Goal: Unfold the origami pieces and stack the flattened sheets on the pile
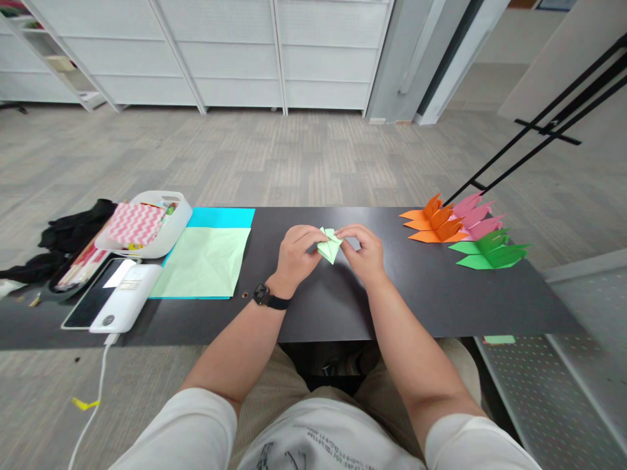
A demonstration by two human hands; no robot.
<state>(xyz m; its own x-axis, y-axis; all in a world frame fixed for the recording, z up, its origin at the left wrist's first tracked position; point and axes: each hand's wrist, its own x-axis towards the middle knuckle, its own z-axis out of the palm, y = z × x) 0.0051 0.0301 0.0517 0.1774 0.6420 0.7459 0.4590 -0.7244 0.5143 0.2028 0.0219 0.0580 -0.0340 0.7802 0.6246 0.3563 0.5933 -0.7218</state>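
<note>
I am watching the left hand (298,251) and the right hand (365,253) pinching a pointed, pale-green folded paper (331,250) over the middle of the dark grey tabletop (323,316); whether it is touching the surface, I cannot tell. Room is stretching rightward to orange, pink and green paper shapes (450,228) near the far right corner; leftward, a narrower strip is leading to a flat pale-green paper sheet (208,261).
</note>
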